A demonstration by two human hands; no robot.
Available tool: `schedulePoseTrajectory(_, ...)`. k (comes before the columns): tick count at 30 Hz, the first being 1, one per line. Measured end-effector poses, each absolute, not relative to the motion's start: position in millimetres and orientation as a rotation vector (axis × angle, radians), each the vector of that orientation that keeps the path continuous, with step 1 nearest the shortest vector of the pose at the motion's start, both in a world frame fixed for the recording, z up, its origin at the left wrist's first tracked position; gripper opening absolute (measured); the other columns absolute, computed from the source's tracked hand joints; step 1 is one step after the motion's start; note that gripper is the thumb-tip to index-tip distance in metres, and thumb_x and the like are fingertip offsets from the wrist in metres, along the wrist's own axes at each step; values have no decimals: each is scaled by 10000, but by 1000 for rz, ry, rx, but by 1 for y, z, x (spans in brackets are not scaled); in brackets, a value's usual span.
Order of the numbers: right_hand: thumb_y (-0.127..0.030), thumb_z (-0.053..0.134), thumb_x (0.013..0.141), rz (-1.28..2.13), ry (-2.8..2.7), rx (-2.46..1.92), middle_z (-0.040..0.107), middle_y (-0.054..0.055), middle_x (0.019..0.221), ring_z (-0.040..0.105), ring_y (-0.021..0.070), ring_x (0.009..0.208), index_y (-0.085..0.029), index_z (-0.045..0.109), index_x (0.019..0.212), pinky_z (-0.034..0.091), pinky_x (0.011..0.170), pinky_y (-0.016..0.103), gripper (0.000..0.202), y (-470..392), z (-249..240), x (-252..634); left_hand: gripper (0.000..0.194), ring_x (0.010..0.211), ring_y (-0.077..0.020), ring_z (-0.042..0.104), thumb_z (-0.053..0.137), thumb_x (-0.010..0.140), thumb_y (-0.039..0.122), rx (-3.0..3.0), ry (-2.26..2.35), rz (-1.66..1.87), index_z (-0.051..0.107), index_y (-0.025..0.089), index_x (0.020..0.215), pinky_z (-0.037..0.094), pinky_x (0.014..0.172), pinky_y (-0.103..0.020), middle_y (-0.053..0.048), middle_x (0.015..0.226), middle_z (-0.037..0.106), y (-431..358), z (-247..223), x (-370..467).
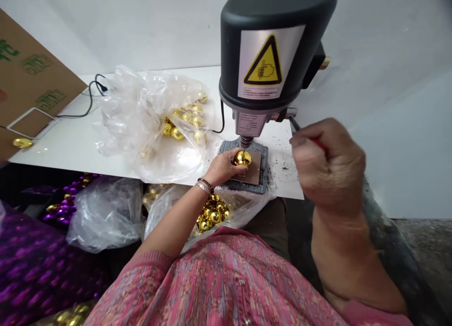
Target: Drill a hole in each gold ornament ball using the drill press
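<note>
Workpiece: one gold ball (243, 158), pos. on the brown board (254, 170) atop the grey base plate (261, 187) of the drill press (275, 39), directly under the bit (244, 145); base sits on the white tabletop (70, 145). My left hand (226, 165) pinches the ball from its L side, digits to the far and near flanks, top left free. My right hand (328, 161) is closed round the lever (295, 123), R of the machine head. Handling (est.): ball is prob. light, thin-walled, stiff but crackable under point load; mirror finish suggests low friction, so it may spin or skid w/ light grip. Rec. hold: at or just below the equator, opp. sides, firm but no crushing, fingertips clear of the bit. Orientation: approx. spherical, so no true long axis; ref. axis = vert. line through bit & ball. Bit tip meets the ball's top; can't tell if touching or already in. Cap or neck, if any, n/v, so its heading can't be given.
</note>
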State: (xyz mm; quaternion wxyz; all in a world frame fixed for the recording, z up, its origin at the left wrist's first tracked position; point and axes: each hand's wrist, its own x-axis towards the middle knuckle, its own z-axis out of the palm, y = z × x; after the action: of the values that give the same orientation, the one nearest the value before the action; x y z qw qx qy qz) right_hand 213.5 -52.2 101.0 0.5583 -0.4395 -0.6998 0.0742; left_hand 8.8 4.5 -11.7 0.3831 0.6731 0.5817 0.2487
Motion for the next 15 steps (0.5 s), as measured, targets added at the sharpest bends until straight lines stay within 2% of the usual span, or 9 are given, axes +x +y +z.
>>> schedulePoseTrajectory(7,-136,584,954,-139,-1562,-918,603,-55,755,522,40,669,-219,594,888,438,649,191,107,-43,58,203,477,908,-196,710,853,802,236,1797,1489,625,799,221,1275,530,814,-264,-6,1052,815,4,-13,9)
schedulePoseTrajectory(11,-185,580,980,-141,-1539,-853,609,-43,795,567,53,709,-215,579,922,476,685,205,65,-35,42,203,400,923,-203,704,841,823,251,1821,1478,623,799,209,1219,518,827,-278,-10,1061,810,3,-14,9)
schedulePoseTrajectory(15,-226,535,1005,-101,-1539,-779,606,-31,811,613,74,738,-218,575,952,528,699,230,67,-24,20,203,448,957,-215,709,838,833,249,1813,1475,621,779,203,1275,527,873,-291,-19,1074,808,1,-10,10)
